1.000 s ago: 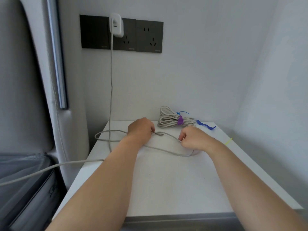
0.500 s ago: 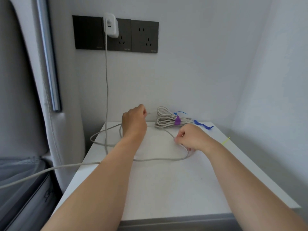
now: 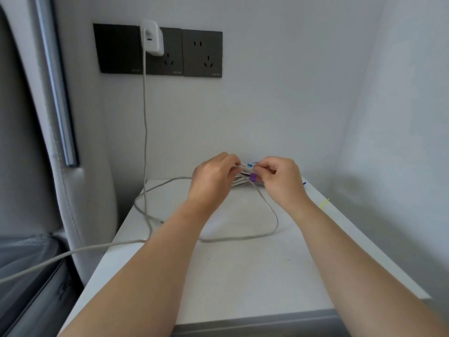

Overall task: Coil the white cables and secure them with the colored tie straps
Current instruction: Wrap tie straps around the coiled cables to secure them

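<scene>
On the white table [image 3: 243, 276] — loose cable loop [image 3: 243, 238], yellow strap [image 3: 324, 203].

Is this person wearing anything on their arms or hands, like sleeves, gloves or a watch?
Both arms are bare as far as the view shows: no sleeves reach the forearms or wrists. The left hand and right hand wear no gloves, and no watch, bracelet or ring shows on the sides facing the camera.

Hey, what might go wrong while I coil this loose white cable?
The loose white cable, pinched by the left hand and right hand, crosses the plugged-in charger's hanging cord; they may tangle.
The thin yellow tie strap lies at the right edge of the white table; your forearm might knock it off.
</scene>
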